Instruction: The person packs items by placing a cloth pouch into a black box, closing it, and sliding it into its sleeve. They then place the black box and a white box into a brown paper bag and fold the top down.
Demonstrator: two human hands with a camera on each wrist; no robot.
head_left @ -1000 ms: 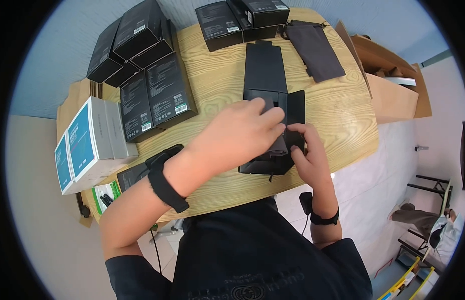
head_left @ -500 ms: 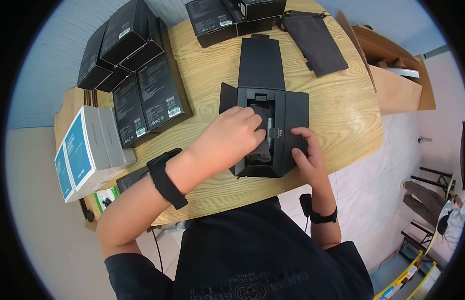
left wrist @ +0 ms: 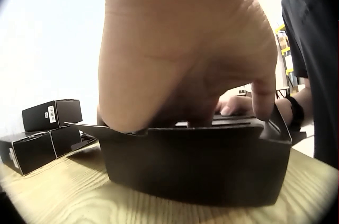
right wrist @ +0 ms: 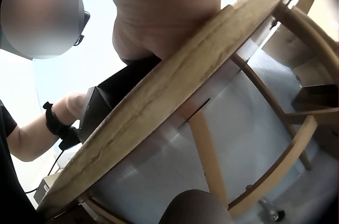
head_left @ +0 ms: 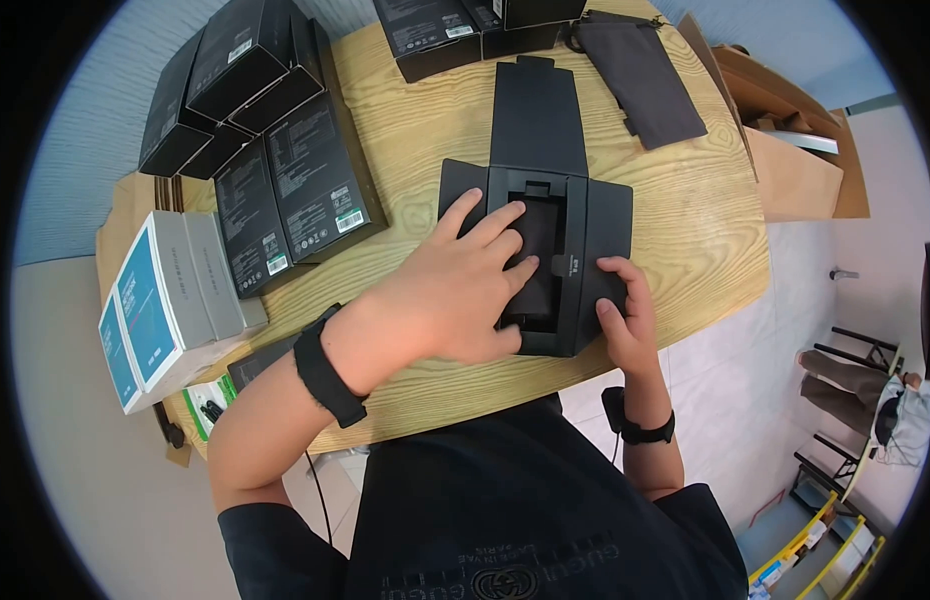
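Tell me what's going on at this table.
A person's left hand is spread over an open black box, fingertips at a dark item inside it. The right hand touches the right flap. The lid is folded back, away from the person. More black boxes sit to the left, and a dark pouch lies flat beyond.

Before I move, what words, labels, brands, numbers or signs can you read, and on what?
Black T-shirt: seemingly "PARIS", faint; larger lettering too distorted.
White-and-blue boxes: print too blurred.
Closed black boxes: print and labels too small.
Open black box: white marking too small.
Green-and-white packet: too blurred.
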